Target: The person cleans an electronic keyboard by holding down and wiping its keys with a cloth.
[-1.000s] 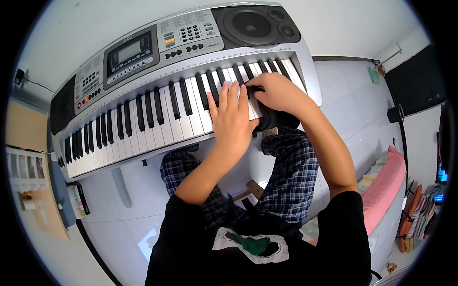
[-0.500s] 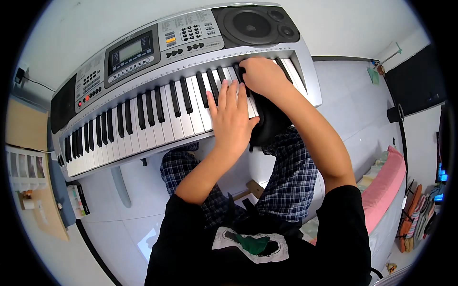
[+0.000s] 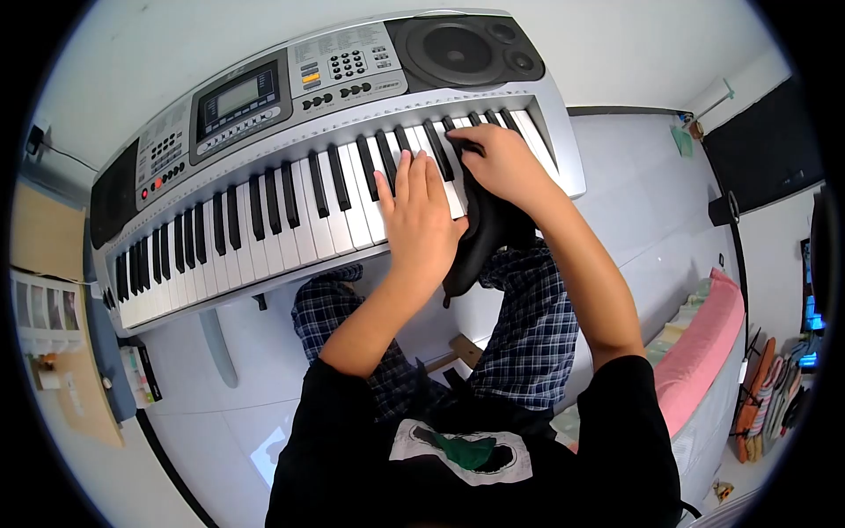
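Observation:
A silver electronic keyboard [image 3: 563,145] stretches across the view in front of me. My left hand [image 3: 417,224] lies palm down on its white keys toward the right end, fingers straight and slightly spread, holding nothing. Close to its right, my right hand [image 3: 503,165] is closed on a black cloth [image 3: 495,231], its fingertips bent down among the keys. The cloth hangs from that hand over the keyboard's front edge above my lap. Part of it is hidden under the right hand and wrist.
The keyboard carries a display [image 3: 238,94], rows of buttons and a round speaker [image 3: 455,47]. A light wooden desk [image 3: 92,396] stands at the left. On the right are a pink cushion [image 3: 702,348] and a rack of clothes [image 3: 767,400].
My right hand has slid toward me along the keys with the black cloth, which now hangs lower and farther left. The left hand stays nearly in place; the view has shifted slightly.

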The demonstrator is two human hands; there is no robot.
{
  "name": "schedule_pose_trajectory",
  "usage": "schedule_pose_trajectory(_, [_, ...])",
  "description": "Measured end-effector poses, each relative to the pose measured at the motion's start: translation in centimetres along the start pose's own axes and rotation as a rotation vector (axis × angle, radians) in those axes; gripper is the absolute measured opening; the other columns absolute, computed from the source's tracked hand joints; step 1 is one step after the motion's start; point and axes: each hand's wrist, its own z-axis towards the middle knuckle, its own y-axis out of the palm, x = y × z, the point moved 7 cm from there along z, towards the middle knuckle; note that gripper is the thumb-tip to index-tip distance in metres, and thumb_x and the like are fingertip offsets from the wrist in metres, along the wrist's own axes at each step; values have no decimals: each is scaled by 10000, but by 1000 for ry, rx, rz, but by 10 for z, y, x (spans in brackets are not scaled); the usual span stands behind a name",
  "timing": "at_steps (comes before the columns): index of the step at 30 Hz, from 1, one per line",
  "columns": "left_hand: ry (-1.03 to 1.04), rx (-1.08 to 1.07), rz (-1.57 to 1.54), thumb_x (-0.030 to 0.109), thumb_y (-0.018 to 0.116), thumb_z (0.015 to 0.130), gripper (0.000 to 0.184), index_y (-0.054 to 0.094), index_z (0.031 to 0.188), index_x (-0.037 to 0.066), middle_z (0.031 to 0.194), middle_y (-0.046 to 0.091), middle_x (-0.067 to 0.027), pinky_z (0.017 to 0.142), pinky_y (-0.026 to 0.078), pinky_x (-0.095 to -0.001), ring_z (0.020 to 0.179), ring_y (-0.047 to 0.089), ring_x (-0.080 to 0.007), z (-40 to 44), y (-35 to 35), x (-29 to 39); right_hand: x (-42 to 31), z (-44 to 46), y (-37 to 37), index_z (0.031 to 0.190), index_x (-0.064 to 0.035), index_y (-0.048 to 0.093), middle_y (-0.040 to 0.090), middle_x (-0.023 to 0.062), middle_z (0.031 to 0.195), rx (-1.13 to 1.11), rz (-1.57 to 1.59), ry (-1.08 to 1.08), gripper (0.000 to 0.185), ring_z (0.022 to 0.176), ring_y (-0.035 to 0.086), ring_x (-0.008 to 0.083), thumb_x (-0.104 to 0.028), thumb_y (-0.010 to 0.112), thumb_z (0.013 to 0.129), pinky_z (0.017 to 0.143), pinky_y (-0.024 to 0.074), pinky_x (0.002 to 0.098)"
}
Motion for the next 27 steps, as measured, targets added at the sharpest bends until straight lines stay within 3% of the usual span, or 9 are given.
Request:
schedule_pose_trajectory(5, [0,-10,-12,229,871,588,892,475,1315,-104,1374,471,-185,1143,194,-588,1377,364,-348,0,1,-2,1,2,14,1123,9,678,668,242,1016,-96,-86,2,356,939,639,390,-50,584,784,873,501,429])
schedule_pose_trajectory(16, [-16,14,-38,264,867,612,862,498,1300,-100,1355,493,-163,1146,197,-576,1374,376,-329,1,2,-2,-15,-58,5,1157,-33,666,626,171,912,-207,-142,-51,418,852,624,350,-5,610,743,770,510,417])
schedule_pose_trajectory(19, [-7,2,-26,283,872,615,878,491,1308,-98,1354,493,-161,1146,197,-577,1373,376,-329,-1,1,1,-5,-44,-4,1152,-85,681,638,136,949,-9,-152,-28,388,826,658,327,-67,620,769,733,543,413])
schedule_pose_trajectory(27, [-22,3,-54,289,874,613,895,482,1319,-96,1363,486,-151,1153,192,-572,1376,372,-325,1,4,-2,-6,-66,6,1157,-85,678,631,131,929,-116,-172,-71,384,807,656,321,-75,623,777,716,541,411])
